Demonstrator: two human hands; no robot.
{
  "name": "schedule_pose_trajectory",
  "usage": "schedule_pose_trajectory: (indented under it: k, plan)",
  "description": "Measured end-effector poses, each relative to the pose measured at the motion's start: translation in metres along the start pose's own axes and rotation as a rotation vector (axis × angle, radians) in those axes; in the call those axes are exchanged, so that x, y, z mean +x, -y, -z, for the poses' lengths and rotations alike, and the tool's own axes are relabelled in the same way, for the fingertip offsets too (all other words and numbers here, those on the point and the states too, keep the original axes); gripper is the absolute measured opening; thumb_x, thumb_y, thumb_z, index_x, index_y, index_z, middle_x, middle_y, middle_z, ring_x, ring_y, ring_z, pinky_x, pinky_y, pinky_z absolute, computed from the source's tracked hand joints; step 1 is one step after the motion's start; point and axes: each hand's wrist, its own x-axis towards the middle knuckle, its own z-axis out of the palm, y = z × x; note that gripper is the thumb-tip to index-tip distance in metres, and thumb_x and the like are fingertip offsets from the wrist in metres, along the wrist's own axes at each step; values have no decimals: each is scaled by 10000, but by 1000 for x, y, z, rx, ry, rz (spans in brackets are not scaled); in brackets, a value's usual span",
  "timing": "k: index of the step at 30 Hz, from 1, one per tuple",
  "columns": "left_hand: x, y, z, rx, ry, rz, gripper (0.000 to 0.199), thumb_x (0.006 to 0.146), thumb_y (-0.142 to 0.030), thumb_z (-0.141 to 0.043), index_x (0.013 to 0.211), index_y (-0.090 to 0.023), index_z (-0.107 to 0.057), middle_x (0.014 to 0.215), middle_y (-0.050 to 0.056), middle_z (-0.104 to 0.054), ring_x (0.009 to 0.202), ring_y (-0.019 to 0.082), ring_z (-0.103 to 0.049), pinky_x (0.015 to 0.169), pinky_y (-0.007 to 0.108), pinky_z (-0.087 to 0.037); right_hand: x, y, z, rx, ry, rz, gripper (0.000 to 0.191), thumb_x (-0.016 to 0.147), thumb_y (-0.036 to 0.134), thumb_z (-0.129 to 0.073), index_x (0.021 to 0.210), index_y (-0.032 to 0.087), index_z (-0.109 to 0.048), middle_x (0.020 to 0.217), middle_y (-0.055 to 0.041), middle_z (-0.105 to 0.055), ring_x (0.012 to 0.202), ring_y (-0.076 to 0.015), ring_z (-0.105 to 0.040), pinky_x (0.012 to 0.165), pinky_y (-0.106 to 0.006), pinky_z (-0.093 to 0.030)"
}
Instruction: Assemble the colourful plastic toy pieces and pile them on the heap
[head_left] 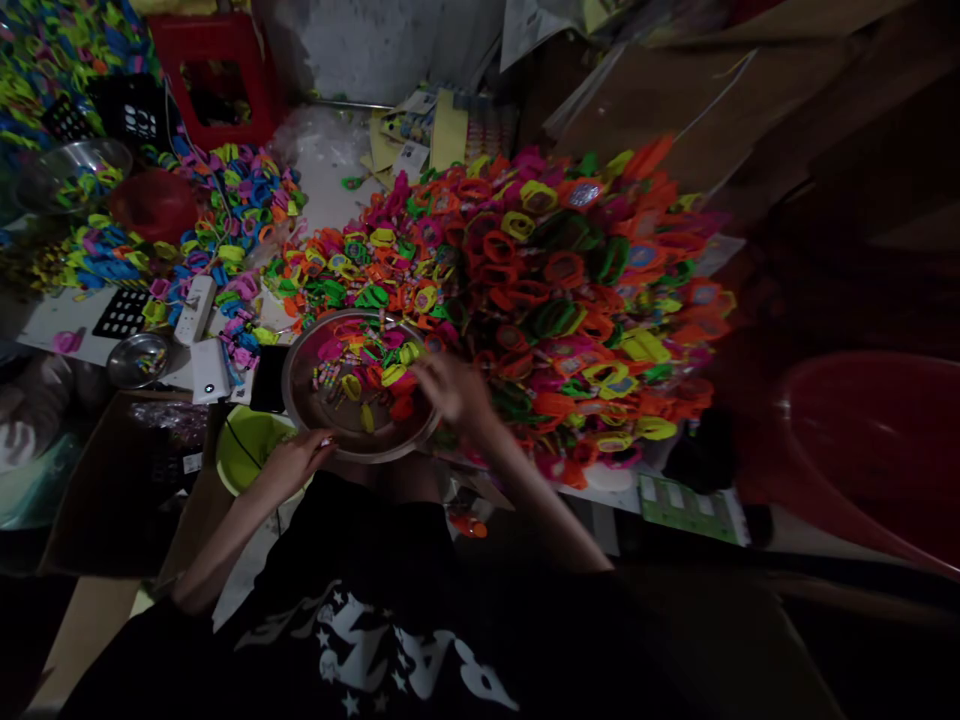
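Observation:
A round metal basin [300, 420] stands at the table's near edge, with colourful small plastic pieces [367, 365] inside. My left hand [304, 458] is at the basin's lower left rim, its fingers pressed together; whether they hold the rim or something small is too dark to tell. Over the basin's right side is my right hand [450, 388], blurred, its fingers bent toward the pieces. What it holds, if anything, cannot be made out. Beside it rises a big heap of orange, green, yellow and pink plastic pieces [562, 300].
A white power strip [195, 308], a white power bank [211, 372] and a small metal bowl [137, 360] lie left. Below are a green bucket [236, 455] and a cardboard box [97, 500]. A red stool [214, 80] stands behind; a large red tub [885, 450] is right.

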Motion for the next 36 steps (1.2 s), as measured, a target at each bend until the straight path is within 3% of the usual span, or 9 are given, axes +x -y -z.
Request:
schedule_pose_trajectory:
  k: [2, 4, 7, 11, 14, 20, 24, 30, 36]
  plan:
    - [1, 1, -1, -16, -20, -1, 326, 948, -348, -357, 1176, -185, -524, 1175, 99, -634, 1073, 212, -606, 930, 349, -457, -10, 6, -64, -41, 212, -68, 217, 854, 321, -572, 980, 156, -635, 961, -146, -660, 982, -282, -603, 848, -407, -468]
    - [1, 2, -3, -33, -37, -8, 338, 948, -335, -356, 1215, -191, -504, 1204, 96, -616, 1111, 202, -584, 967, 346, -436, -14, 11, -108, -49, 286, -101, 258, 785, 246, -649, 1001, 108, -624, 1026, -204, -641, 1002, -313, -592, 816, -406, -473]
    - [0, 2, -4, -83, -55, 8, 337, 942, -329, -374, 1240, -206, -473, 1205, 92, -609, 1107, 197, -585, 963, 349, -440, -10, 13, -133, -9, 325, -101, 233, 828, 183, -573, 1035, 79, -598, 1122, -238, -595, 1069, -302, -555, 839, -397, -456]
    - [-2, 2, -3, -154, -90, 59, 264, 938, -374, -388, 1117, -213, -496, 1059, 75, -657, 978, 205, -642, 855, 339, -489, -5, 7, -127, 155, 410, 30, 167, 844, 238, -577, 968, 128, -596, 1052, -109, -636, 986, -183, -581, 850, -281, -446]
    - [0, 1, 1, -147, -109, 36, 223, 940, -377, -384, 1027, -210, -502, 1000, 71, -655, 948, 209, -643, 836, 336, -487, -10, 5, -118, 262, 430, 85, 229, 865, 318, -549, 997, 132, -567, 976, -55, -648, 901, -141, -598, 815, -244, -459]
    - [4, -6, 9, -137, -126, -49, 199, 941, -349, -390, 1004, -200, -506, 1000, 78, -627, 957, 212, -620, 839, 339, -473, -23, 16, -89, 645, 414, 215, 546, 882, 386, -526, 1372, 193, -382, 1348, -109, -492, 1217, -191, -486, 970, -319, -420]
    - [5, -14, 14, -168, -140, -89, 184, 931, -342, -433, 1020, -205, -519, 988, 60, -621, 960, 199, -614, 854, 327, -466, -25, 28, -72, 545, 372, 287, 438, 908, 370, -489, 1310, 194, -492, 1273, -112, -539, 1195, -201, -497, 1011, -366, -390]
    - [7, -21, 20, -168, -171, -192, 163, 926, -305, -464, 1035, -208, -537, 988, 43, -607, 958, 177, -603, 857, 305, -461, -30, 44, -57, 413, 226, 288, 332, 912, 317, -489, 1215, 202, -561, 1166, -97, -606, 1085, -182, -566, 955, -340, -446]
    - [12, -25, 21, -57, -215, -257, 131, 919, -264, -482, 1011, -203, -555, 932, 33, -603, 884, 169, -612, 794, 293, -479, -36, 51, -47, 18, 193, 249, 338, 902, 357, -509, 1216, 240, -554, 1193, -78, -582, 1021, -192, -602, 826, -287, -513]
